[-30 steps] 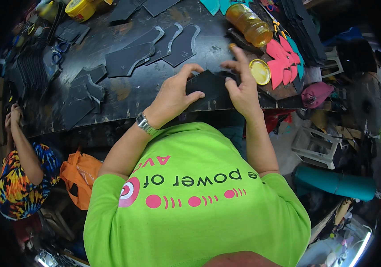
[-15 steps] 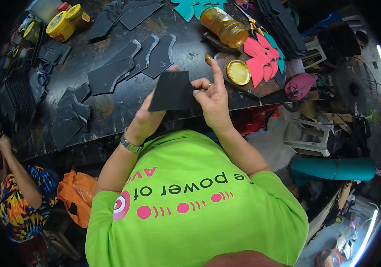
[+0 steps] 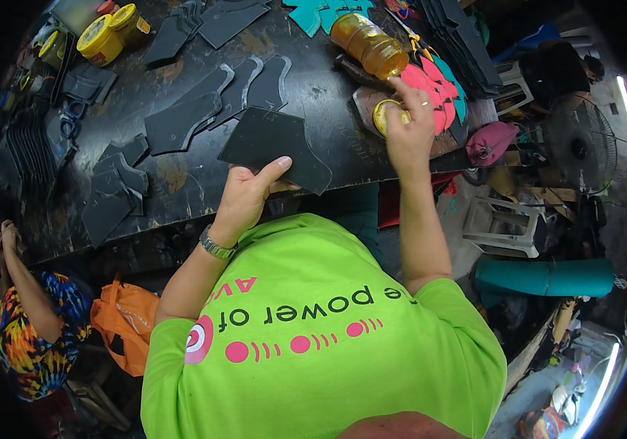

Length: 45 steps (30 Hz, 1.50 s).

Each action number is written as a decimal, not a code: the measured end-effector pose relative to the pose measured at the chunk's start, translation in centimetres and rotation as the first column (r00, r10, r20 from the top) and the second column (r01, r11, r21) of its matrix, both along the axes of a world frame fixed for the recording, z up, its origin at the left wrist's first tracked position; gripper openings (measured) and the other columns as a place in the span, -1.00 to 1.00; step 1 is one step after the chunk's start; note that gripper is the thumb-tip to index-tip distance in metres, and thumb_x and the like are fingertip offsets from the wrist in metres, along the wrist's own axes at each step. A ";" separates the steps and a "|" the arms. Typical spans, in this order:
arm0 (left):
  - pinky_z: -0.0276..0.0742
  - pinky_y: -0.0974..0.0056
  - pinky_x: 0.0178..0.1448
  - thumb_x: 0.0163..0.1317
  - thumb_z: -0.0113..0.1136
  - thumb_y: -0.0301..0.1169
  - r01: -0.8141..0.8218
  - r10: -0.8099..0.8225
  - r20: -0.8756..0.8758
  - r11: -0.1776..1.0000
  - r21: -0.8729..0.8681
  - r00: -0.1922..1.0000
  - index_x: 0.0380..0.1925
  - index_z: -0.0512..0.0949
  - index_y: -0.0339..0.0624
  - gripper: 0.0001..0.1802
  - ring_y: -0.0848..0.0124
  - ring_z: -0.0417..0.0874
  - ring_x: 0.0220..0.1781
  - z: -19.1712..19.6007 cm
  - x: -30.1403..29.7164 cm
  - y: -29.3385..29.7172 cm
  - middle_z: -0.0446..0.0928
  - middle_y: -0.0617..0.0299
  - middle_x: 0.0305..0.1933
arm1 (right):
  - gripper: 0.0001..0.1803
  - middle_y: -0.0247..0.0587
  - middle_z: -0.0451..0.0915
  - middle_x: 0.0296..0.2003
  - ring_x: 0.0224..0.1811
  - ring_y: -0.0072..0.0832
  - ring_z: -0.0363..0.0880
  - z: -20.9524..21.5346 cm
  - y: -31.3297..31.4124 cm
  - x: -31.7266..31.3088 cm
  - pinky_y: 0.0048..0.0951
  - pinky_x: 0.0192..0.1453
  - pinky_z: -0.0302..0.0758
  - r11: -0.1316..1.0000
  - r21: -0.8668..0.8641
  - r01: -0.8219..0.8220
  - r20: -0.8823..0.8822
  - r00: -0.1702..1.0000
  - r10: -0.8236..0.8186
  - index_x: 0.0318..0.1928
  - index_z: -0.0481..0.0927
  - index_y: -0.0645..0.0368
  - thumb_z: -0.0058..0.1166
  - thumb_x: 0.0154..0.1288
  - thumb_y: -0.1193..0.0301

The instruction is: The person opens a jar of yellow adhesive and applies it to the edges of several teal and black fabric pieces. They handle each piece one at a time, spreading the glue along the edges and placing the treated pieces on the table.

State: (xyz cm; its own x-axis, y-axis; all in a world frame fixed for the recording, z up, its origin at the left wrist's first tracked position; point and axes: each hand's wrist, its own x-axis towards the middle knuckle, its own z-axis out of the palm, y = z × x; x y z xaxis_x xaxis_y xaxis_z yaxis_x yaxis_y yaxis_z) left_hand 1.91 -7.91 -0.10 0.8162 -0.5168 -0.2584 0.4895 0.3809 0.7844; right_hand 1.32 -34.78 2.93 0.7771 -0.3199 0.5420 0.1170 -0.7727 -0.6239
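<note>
My left hand point(image 3: 246, 194) grips a flat black cut-out panel point(image 3: 273, 140) with one curved edge, thumb on top and fingers beneath. I hold it tilted above the near edge of the table. Over to the right, my right hand point(image 3: 412, 133) holds nothing, and its index finger reaches to the mouth of a tipped clear jar point(image 3: 365, 42) of amber, glue-like stuff. Whether the fingertip is inside the jar cannot be made out. Below that hand lies a round yellow lid point(image 3: 381, 117), partly covered by it.
Black panels with grey-coated curved edges point(image 3: 182, 121) lie overlapped on the dark table point(image 3: 313, 80). Pink cut-outs point(image 3: 441, 99), orange-handled scissors point(image 3: 422, 47) and a pink pouch point(image 3: 487, 143) are at right. Yellow tubs point(image 3: 100, 42) stand far left. Another person's arm point(image 3: 32, 285) shows at left.
My right hand has left the black panel and moved right to the jar's mouth. The panel has turned in my left hand, which now holds it alone, thumb on top.
</note>
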 end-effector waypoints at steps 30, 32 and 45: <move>0.73 0.12 0.15 0.55 0.03 -0.39 0.028 -0.038 -0.043 0.978 -0.206 0.998 0.17 0.51 -0.40 -0.66 0.31 0.75 0.06 -0.1 -0.2 0.1 0.67 0.05 0.07 | -0.49 -0.18 0.47 -0.08 -0.14 -0.40 0.50 -1.1 7.7 -1.8 -0.45 -0.05 0.48 0.888 0.173 -0.426 0.022 0.903 0.429 0.07 0.76 0.04 0.12 0.15 0.77; 0.72 0.12 0.18 0.54 0.03 -0.40 0.033 -0.043 -0.043 0.977 -0.210 0.998 0.18 0.50 -0.40 -0.66 0.31 0.74 0.07 0.1 -0.1 0.2 0.67 0.05 0.08 | -0.48 -0.17 0.49 -0.08 -0.15 -0.37 0.50 -1.2 7.6 -1.8 -0.43 -0.06 0.50 0.890 0.124 -0.438 0.022 0.898 0.439 0.04 0.77 0.02 0.15 0.10 0.76; 0.77 0.22 0.11 0.55 0.02 -0.41 0.029 -0.072 -0.127 0.949 -0.314 0.989 0.07 0.53 -0.51 -0.68 0.30 0.77 0.01 0.5 0.3 0.9 0.68 -0.03 0.02 | -0.51 -0.21 0.58 -0.10 -0.10 -0.32 0.52 -1.5 7.2 -2.7 -0.38 -0.04 0.53 0.833 0.096 -0.546 0.099 0.838 0.537 -0.12 0.84 -0.04 0.30 -0.10 0.72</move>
